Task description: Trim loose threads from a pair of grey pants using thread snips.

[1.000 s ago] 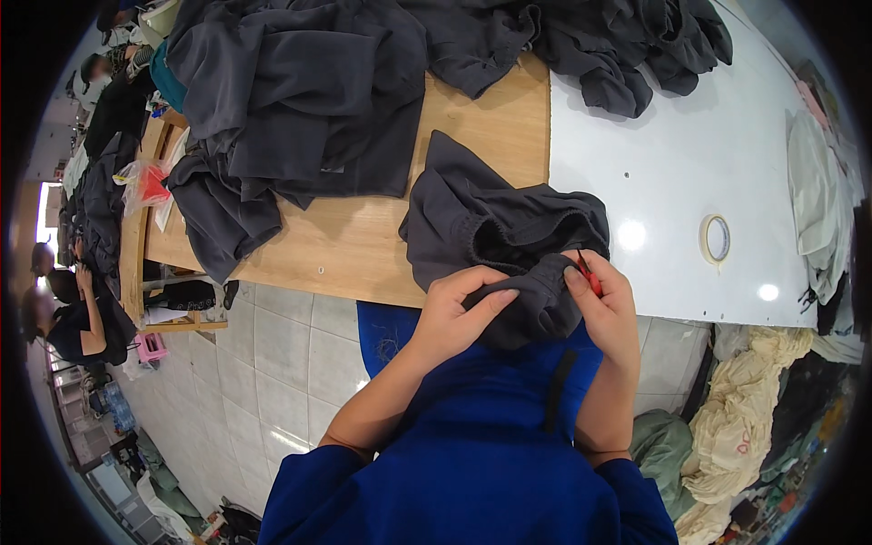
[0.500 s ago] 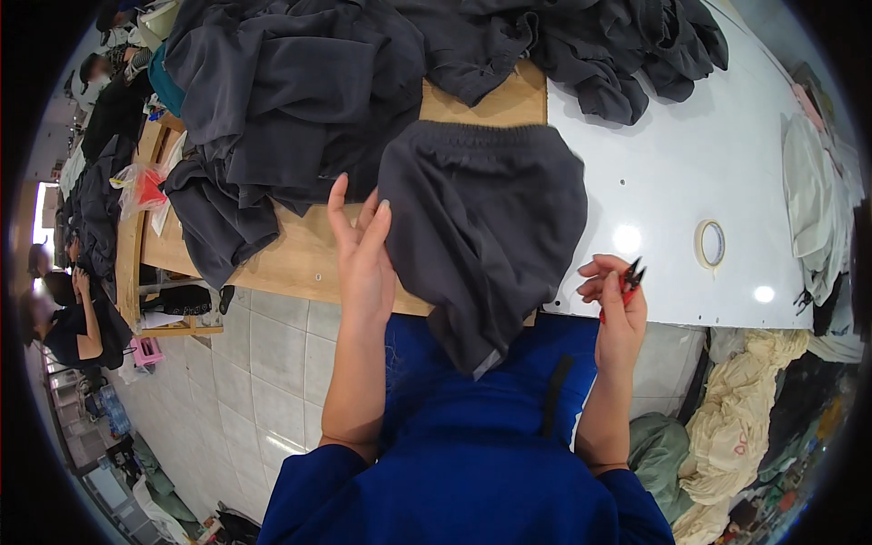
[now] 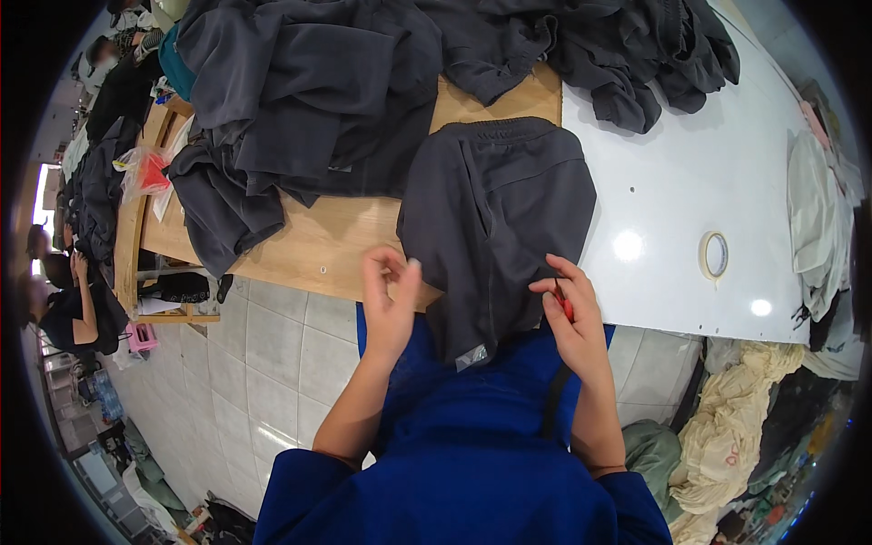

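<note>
Dark grey shorts (image 3: 500, 209) with a gathered elastic waistband lie on the table in front of me, waistband at the far side. Their near end hangs over the table edge toward my lap, and a small pale, shiny tag (image 3: 472, 357) shows at the bottom. My left hand (image 3: 389, 313) is just left of the shorts, empty, its fingers apart and slightly blurred. Over the right side of the shorts is my right hand (image 3: 578, 327), closed around small red-handled snips (image 3: 568, 309). The fingers hide most of the tool. Whether the right fingertips touch the cloth I cannot tell.
More dark grey garments (image 3: 300, 91) are heaped across the far and left parts of the wooden tabletop (image 3: 318, 241). A tape roll (image 3: 714, 254) lies on the white tabletop (image 3: 654, 227) at right. Cream cloth (image 3: 727, 445) is piled lower right. Another person (image 3: 73, 300) is at far left.
My right hand has moved left from the white tabletop to the shorts, with the snips turned inward. My left hand has come down toward me, away from the waistband side. The shorts' near end has shifted slightly.
</note>
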`<act>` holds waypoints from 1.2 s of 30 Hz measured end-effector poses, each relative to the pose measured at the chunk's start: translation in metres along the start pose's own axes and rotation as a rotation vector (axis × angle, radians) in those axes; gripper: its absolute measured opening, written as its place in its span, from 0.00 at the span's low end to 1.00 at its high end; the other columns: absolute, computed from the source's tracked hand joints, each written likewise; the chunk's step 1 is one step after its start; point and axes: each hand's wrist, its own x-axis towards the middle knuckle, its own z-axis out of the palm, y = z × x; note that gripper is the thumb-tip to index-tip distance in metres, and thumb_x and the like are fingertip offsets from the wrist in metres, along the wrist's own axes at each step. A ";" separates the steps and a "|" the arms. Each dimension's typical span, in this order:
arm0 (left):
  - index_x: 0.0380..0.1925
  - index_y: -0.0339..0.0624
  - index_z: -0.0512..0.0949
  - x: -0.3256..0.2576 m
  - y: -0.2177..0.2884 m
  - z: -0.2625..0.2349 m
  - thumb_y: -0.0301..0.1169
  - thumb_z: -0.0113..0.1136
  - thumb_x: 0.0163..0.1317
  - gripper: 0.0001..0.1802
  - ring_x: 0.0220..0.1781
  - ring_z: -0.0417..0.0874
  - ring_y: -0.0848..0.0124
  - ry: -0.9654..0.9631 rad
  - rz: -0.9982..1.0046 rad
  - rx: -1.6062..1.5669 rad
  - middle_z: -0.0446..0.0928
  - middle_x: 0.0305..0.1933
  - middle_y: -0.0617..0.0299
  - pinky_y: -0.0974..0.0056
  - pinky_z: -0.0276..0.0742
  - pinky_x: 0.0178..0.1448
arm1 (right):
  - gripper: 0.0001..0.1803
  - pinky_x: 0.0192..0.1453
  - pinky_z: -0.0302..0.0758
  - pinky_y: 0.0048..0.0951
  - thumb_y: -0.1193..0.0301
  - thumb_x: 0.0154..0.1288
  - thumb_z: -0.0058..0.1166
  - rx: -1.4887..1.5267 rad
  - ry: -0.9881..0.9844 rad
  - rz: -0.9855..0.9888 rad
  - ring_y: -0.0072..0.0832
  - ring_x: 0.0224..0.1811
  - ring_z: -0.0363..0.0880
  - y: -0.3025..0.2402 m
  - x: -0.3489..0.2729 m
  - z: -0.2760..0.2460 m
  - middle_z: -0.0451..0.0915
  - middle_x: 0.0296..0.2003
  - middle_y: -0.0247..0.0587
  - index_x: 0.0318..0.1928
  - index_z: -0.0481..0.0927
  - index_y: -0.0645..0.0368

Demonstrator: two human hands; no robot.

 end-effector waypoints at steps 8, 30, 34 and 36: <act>0.40 0.39 0.78 -0.020 0.015 -0.007 0.36 0.55 0.64 0.12 0.33 0.77 0.78 -0.881 -0.359 0.105 0.79 0.34 0.65 0.69 0.73 0.37 | 0.20 0.59 0.62 0.31 0.76 0.57 0.52 -0.571 -0.454 -0.261 0.35 0.58 0.66 -0.004 0.004 -0.004 0.71 0.56 0.42 0.53 0.75 0.57; 0.69 0.60 0.44 0.016 0.039 0.027 0.36 0.37 0.70 0.29 0.68 0.60 0.61 -0.415 -0.441 -0.968 0.54 0.69 0.60 0.52 0.61 0.66 | 0.18 0.60 0.64 0.36 0.75 0.57 0.53 -0.449 -0.281 -0.433 0.44 0.63 0.58 -0.027 -0.001 0.046 0.56 0.66 0.51 0.51 0.77 0.57; 0.68 0.59 0.41 0.018 0.043 0.023 0.35 0.41 0.69 0.32 0.66 0.63 0.64 -0.380 -0.445 -0.927 0.58 0.66 0.58 0.55 0.63 0.64 | 0.21 0.59 0.64 0.30 0.76 0.60 0.51 -0.170 -0.285 -0.331 0.39 0.55 0.69 -0.022 0.000 0.036 0.63 0.61 0.52 0.55 0.71 0.66; 0.69 0.60 0.38 0.015 0.043 0.021 0.35 0.42 0.68 0.34 0.67 0.61 0.64 -0.411 -0.393 -0.951 0.58 0.66 0.57 0.56 0.61 0.65 | 0.20 0.58 0.64 0.29 0.74 0.64 0.48 0.128 -0.412 -0.164 0.32 0.55 0.69 -0.021 0.000 0.026 0.65 0.61 0.47 0.56 0.69 0.66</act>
